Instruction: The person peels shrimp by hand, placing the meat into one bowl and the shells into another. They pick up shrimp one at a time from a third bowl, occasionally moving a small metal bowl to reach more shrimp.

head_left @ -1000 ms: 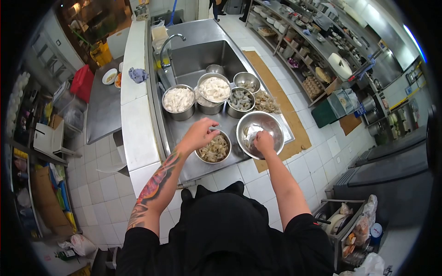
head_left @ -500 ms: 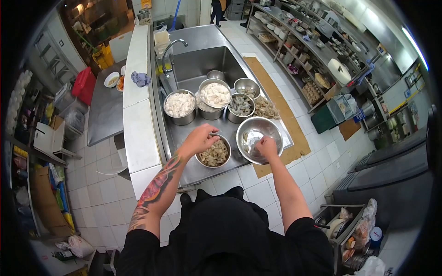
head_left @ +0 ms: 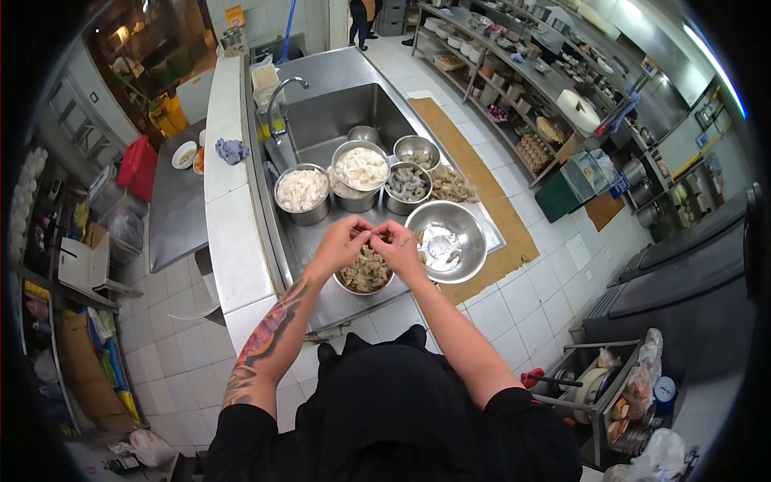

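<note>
My left hand (head_left: pixel 343 243) and my right hand (head_left: pixel 391 245) meet fingertip to fingertip above a steel pot (head_left: pixel 365 292) of greyish-brown raw shrimp (head_left: pixel 365 271). Both are closed in a pinch on what looks like one shrimp, mostly hidden by the fingers. Right of them lies a wide steel bowl (head_left: pixel 468 241) with a few shrimp pieces in its bottom. Beyond, a pot (head_left: pixel 407 210) and a smaller bowl (head_left: pixel 418 161) contain grey shrimp. Pale, whitish pieces fill the left pot (head_left: pixel 305 211) and a raised bowl (head_left: pixel 361 169). A loose heap of shells (head_left: pixel 451 185) sits near the counter's right edge.
Behind the pots is a sink (head_left: pixel 345 112) with a curved faucet (head_left: pixel 281 100). A white tiled ledge (head_left: pixel 229 241) with a crumpled cloth (head_left: pixel 233 151) borders the left side. Cardboard (head_left: pixel 498 233) covers the floor at right. Shelving (head_left: pixel 514 96) and a green bin (head_left: pixel 562 194) stand farther right.
My right hand has left the wide bowl and moved left to meet my left hand over the shrimp pot. The view has shifted slightly.
</note>
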A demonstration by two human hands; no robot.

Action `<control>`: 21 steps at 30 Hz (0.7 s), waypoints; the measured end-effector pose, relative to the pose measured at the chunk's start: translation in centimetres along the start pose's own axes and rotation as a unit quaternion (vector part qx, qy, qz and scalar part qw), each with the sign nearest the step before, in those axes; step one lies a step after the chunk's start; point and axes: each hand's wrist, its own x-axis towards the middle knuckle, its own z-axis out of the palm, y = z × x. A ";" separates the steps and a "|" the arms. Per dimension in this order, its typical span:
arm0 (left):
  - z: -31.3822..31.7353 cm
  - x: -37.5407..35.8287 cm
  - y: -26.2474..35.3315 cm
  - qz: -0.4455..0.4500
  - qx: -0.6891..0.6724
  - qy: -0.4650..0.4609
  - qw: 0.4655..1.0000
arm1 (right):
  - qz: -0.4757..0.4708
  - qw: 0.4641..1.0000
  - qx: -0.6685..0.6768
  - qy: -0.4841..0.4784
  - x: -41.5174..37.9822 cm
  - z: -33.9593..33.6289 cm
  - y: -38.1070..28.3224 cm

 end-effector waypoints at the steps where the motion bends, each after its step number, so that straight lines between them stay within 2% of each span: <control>1: 0.0 0.0 0.1 0.012 -0.001 0.035 0.999 | 0.022 0.999 0.043 0.001 0.2 0.3 0.3; 2: -0.1 0.0 0.1 0.012 -0.002 0.037 0.999 | 0.044 0.995 0.086 0.001 0.3 0.6 0.6; 6: -0.6 -0.5 0.5 0.032 0.050 0.080 0.995 | 0.061 0.995 0.078 0.025 0.4 1.7 -1.0; 8: -0.6 -0.6 0.6 0.041 0.074 0.100 0.991 | 0.026 0.997 -0.007 0.071 0.2 2.4 -1.9; 11: -0.7 -0.9 0.7 0.044 0.110 0.136 0.984 | 0.035 0.996 -0.023 0.082 -0.3 2.8 -3.5; 13: -0.9 -0.9 0.7 0.079 0.143 0.176 0.971 | 0.025 0.996 -0.026 0.081 -0.1 3.0 -1.5; 18: -2.5 -1.1 -0.2 0.036 0.166 0.164 0.972 | 0.012 0.997 -0.030 0.076 -0.5 2.5 -0.2; 20: -3.0 -1.1 -0.8 0.027 0.176 0.160 0.971 | -0.103 0.983 -0.153 0.021 -0.3 2.0 1.9; 21: -2.9 -0.9 -1.6 0.011 0.150 0.153 0.977 | -0.101 0.983 -0.154 0.024 -0.6 1.8 3.3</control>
